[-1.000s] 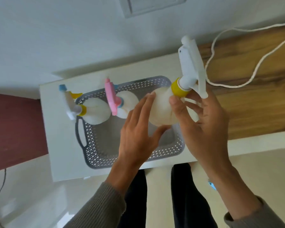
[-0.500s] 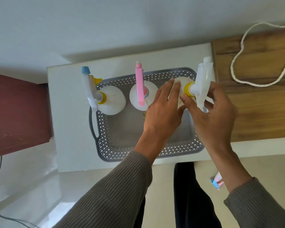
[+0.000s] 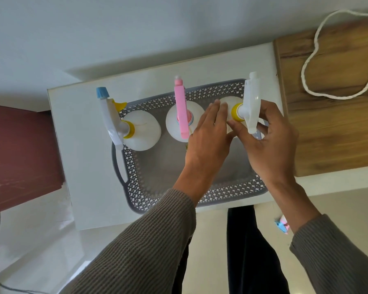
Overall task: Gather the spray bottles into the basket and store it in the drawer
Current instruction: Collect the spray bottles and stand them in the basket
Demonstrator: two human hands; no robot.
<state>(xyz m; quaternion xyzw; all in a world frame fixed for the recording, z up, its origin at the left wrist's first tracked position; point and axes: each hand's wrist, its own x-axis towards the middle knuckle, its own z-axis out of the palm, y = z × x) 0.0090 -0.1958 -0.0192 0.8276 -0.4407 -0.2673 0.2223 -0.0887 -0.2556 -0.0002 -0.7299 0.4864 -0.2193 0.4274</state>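
Note:
A grey perforated basket (image 3: pixel 136 187) sits on a white cabinet top (image 3: pixel 83 155). Three white spray bottles stand upright in it along its far side. The left bottle (image 3: pixel 140 134) has a white trigger with a blue nozzle and yellow collar. The middle bottle (image 3: pixel 174 122) has a pink trigger head. The right bottle (image 3: pixel 250 102) has a white trigger and yellow collar. My right hand (image 3: pixel 268 143) curls around that bottle's neck and trigger. My left hand (image 3: pixel 208 136) lies flat against the same bottle's body, fingers straight.
A wooden surface (image 3: pixel 327 124) adjoins the cabinet on the right, with a white cord (image 3: pixel 310 66) looped on it. A dark red panel (image 3: pixel 19 155) stands to the left. A small pink and blue object (image 3: pixel 282 224) lies on the floor by my legs.
Both hands have carried the right bottle down into the basket's far right corner. It has gone from tilted above the basket to upright beside the pink one.

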